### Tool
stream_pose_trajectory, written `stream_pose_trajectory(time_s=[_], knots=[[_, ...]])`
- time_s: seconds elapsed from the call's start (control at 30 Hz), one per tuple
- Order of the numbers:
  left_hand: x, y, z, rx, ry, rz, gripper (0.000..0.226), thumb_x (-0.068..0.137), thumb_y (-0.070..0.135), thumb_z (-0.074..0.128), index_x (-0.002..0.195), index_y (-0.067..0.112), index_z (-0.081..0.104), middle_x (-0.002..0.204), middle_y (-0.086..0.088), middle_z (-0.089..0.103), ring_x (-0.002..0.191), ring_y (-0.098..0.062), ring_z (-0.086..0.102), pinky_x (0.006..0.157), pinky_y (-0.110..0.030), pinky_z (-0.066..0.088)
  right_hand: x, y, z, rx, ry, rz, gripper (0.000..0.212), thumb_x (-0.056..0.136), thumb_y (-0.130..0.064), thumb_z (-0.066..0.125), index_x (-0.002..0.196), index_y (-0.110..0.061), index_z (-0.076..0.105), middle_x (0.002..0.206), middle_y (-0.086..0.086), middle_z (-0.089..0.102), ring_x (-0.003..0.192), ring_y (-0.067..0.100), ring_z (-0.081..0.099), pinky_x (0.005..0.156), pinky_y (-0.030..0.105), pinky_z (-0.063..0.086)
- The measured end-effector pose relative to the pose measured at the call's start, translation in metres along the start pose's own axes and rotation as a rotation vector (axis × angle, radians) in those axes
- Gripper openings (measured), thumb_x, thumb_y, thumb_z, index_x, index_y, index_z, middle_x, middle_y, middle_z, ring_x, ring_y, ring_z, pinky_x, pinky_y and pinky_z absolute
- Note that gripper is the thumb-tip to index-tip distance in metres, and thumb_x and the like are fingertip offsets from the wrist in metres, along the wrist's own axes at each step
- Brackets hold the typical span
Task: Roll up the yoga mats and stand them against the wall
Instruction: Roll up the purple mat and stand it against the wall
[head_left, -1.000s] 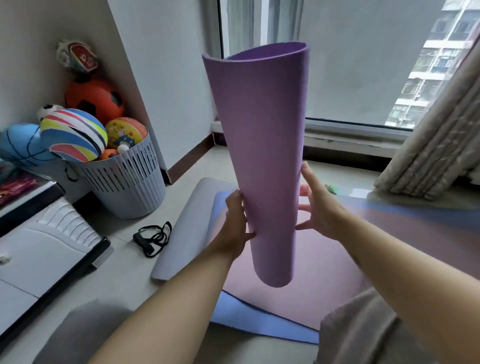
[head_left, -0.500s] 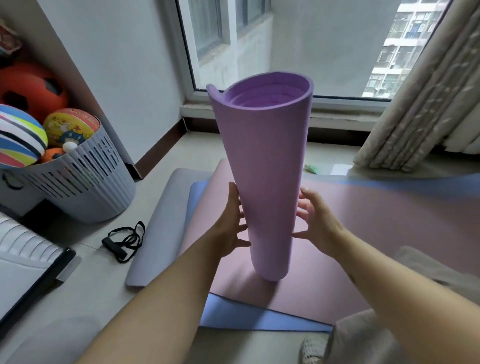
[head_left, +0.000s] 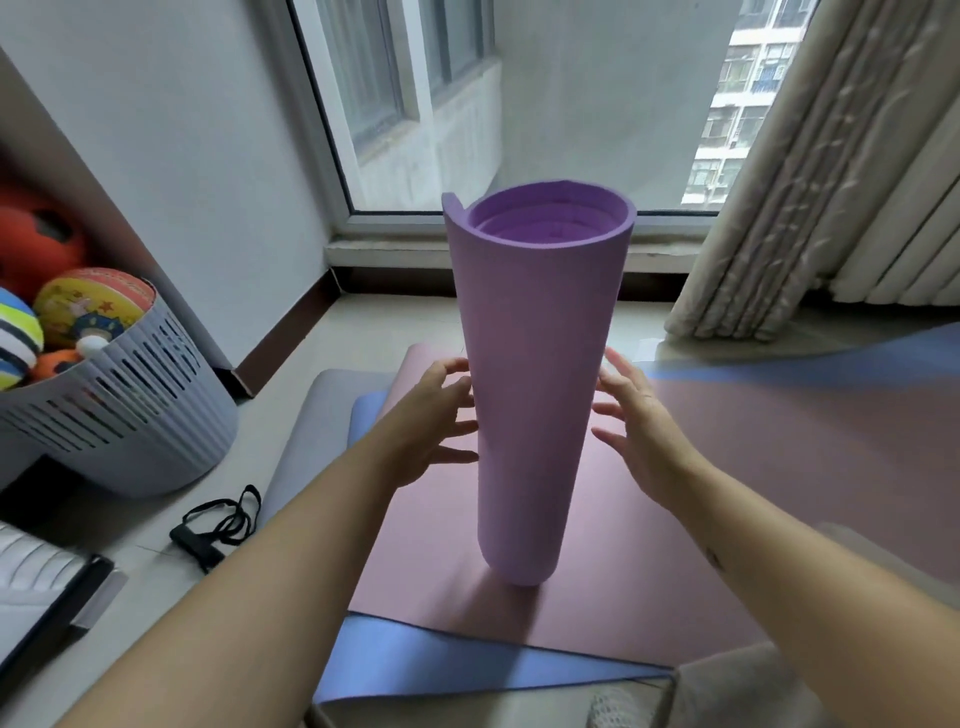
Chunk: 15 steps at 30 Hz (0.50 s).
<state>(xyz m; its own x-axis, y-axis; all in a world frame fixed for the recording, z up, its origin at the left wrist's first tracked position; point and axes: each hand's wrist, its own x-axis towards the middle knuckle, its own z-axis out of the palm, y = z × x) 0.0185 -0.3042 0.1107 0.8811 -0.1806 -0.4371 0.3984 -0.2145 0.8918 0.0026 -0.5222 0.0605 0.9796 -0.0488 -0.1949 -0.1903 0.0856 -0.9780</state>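
Grip: left hand (head_left: 431, 421) and right hand (head_left: 639, 421) grasp nothing, fingers straight and spread
Hand pose: palms face each other, flanking the purple rolled mat (head_left: 530, 364)
Mat: upright on end on the flat pink mat (head_left: 426, 561)
Basket: grey slotted basket (head_left: 130, 415) at left holds coloured balls (head_left: 93, 306)

On the floor's left side I see a grey slatted basket (head_left: 130, 415) heaped with balls: a red-orange one (head_left: 36, 244) at the back, a star-patterned one (head_left: 88, 306) against the rim, a striped one (head_left: 15, 332) cut off by the frame edge, and a small orange one (head_left: 52, 364) low among them. A black strap (head_left: 218, 525) lies coiled on the floor just in front of the basket. A white and black case (head_left: 36, 582) fills the near left corner. At the far edge I make out a window (head_left: 571, 104), with a pale curtain (head_left: 805, 182) bunched at its right.
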Motion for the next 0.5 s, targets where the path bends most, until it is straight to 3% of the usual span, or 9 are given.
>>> stream_pose_trajectory(time_s=[0.07, 0.13, 0.2, 0.27, 0.33, 0.4, 0.43, 0.5], knots=[[-0.003, 0.007, -0.004, -0.011, -0.013, -0.028, 0.022, 0.099, 0.052, 0.039, 0.109, 0.039, 0.053, 0.111, 0.001, 0.061, 0.104, -0.022, 0.062, 0.093, -0.050, 0.051, 0.000, -0.016, -0.004, -0.044, 0.001, -0.093, 0.064, 0.073, -0.042, 0.059, 0.135, -0.046, 0.045, 0.125, -0.008, 0.054, 0.106, 0.009, 0.054, 0.094, 0.033, 0.043], [-0.009, 0.017, -0.005, -0.031, -0.021, -0.066, 0.039, 0.095, 0.065, 0.032, 0.103, 0.035, 0.056, 0.107, -0.003, 0.062, 0.107, -0.027, 0.060, 0.089, -0.049, 0.051, -0.003, -0.033, -0.007, -0.146, -0.009, -0.171, 0.059, 0.072, -0.026, 0.058, 0.127, -0.047, 0.051, 0.121, -0.006, 0.059, 0.098, 0.011, 0.060, 0.097, 0.039, 0.046], [-0.016, 0.029, -0.002, 0.019, 0.014, -0.060, 0.059, 0.085, 0.075, 0.038, 0.113, 0.026, 0.056, 0.113, -0.006, 0.060, 0.109, -0.026, 0.059, 0.079, -0.044, 0.054, -0.011, -0.048, -0.008, -0.164, -0.063, -0.180, 0.053, 0.076, -0.010, 0.055, 0.120, -0.039, 0.059, 0.115, 0.000, 0.064, 0.087, 0.012, 0.062, 0.096, 0.043, 0.047], [-0.021, 0.038, 0.002, 0.042, 0.027, -0.039, 0.069, 0.081, 0.075, 0.047, 0.122, 0.020, 0.057, 0.123, -0.005, 0.056, 0.109, -0.024, 0.059, 0.072, -0.039, 0.057, -0.020, -0.065, -0.012, -0.111, -0.120, -0.087, 0.044, 0.087, -0.006, 0.044, 0.118, -0.031, 0.064, 0.123, 0.006, 0.063, 0.093, 0.016, 0.061, 0.096, 0.049, 0.048], [-0.027, 0.046, 0.006, 0.041, -0.006, -0.013, 0.057, 0.086, 0.066, 0.051, 0.121, 0.023, 0.060, 0.124, -0.007, 0.057, 0.108, -0.026, 0.061, 0.073, -0.039, 0.059, -0.029, -0.085, -0.020, -0.043, -0.173, 0.061, 0.037, 0.097, -0.032, 0.039, 0.121, -0.022, 0.065, 0.127, 0.008, 0.062, 0.110, 0.024, 0.060, 0.097, 0.054, 0.047], [-0.034, 0.052, 0.009, 0.070, -0.020, 0.002, 0.037, 0.093, 0.052, 0.049, 0.114, 0.025, 0.062, 0.119, -0.008, 0.061, 0.104, -0.029, 0.064, 0.077, -0.042, 0.059, -0.034, -0.103, -0.028, -0.055, -0.247, 0.190, 0.077, 0.083, -0.074, 0.033, 0.123, -0.016, 0.064, 0.123, 0.008, 0.065, 0.114, 0.027, 0.060, 0.095, 0.055, 0.047], [-0.037, 0.054, 0.011, 0.099, -0.025, 0.009, 0.030, 0.096, 0.046, 0.047, 0.110, 0.024, 0.063, 0.117, -0.009, 0.063, 0.102, -0.029, 0.065, 0.080, -0.043, 0.059, -0.037, -0.110, -0.030, -0.087, -0.280, 0.215, 0.093, 0.071, -0.083, 0.030, 0.123, -0.015, 0.064, 0.121, 0.008, 0.067, 0.114, 0.027, 0.061, 0.094, 0.056, 0.047], [-0.042, 0.058, 0.013, 0.127, -0.044, 0.005, 0.031, 0.096, 0.043, 0.044, 0.110, 0.023, 0.064, 0.115, -0.011, 0.065, 0.102, -0.028, 0.065, 0.085, -0.045, 0.057, -0.045, -0.119, -0.029, -0.103, -0.312, 0.237, 0.104, 0.061, -0.088, 0.029, 0.124, -0.013, 0.063, 0.120, 0.009, 0.067, 0.115, 0.027, 0.061, 0.096, 0.059, 0.045]])
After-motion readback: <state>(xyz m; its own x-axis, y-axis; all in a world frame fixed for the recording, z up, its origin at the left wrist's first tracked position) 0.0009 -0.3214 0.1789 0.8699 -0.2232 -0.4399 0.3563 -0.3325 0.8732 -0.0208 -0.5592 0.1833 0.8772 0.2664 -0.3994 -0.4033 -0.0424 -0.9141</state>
